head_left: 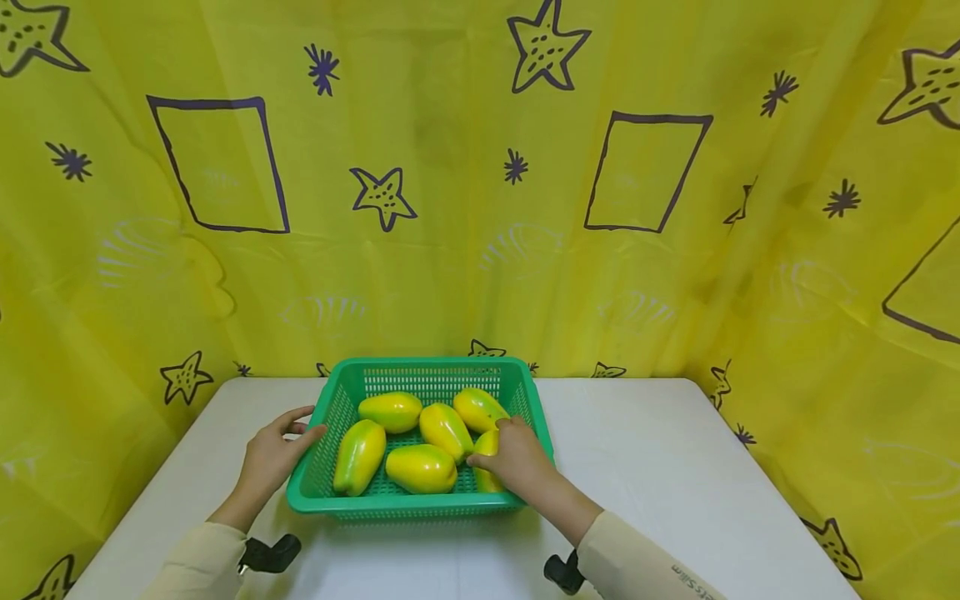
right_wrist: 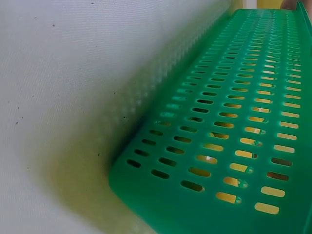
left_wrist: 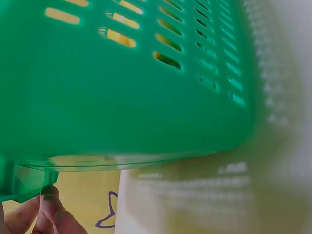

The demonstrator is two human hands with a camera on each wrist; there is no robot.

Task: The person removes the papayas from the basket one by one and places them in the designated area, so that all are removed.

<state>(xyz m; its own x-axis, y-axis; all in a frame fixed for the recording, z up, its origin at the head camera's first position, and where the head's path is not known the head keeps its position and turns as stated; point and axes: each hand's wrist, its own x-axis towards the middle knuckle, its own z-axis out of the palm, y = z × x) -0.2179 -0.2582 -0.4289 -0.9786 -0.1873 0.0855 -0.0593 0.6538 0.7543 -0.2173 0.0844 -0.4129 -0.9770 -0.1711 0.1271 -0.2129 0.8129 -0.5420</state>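
Observation:
A green plastic basket [head_left: 405,503] with slotted walls stands on the table, holding several yellow-green papayas [head_left: 422,469]. At its left side, my left hand [head_left: 272,457] grips the rim, thumb on top; in the left wrist view its fingers [left_wrist: 56,214] bend at the rim's edge. My right hand [head_left: 522,460] reaches over the basket's right side and holds a papaya [head_left: 486,445] between thumb and fingers. Part of that fruit is hidden under the hand. The right wrist view shows mostly the basket's outer wall [right_wrist: 214,117], with yellow fruit behind its slots.
The white table [head_left: 630,467] extends to both sides of the basket. A yellow curtain [head_left: 465,275] with star and shell drawings hangs behind the table and along its sides. Black wrist mounts [head_left: 272,553] show below the sleeves.

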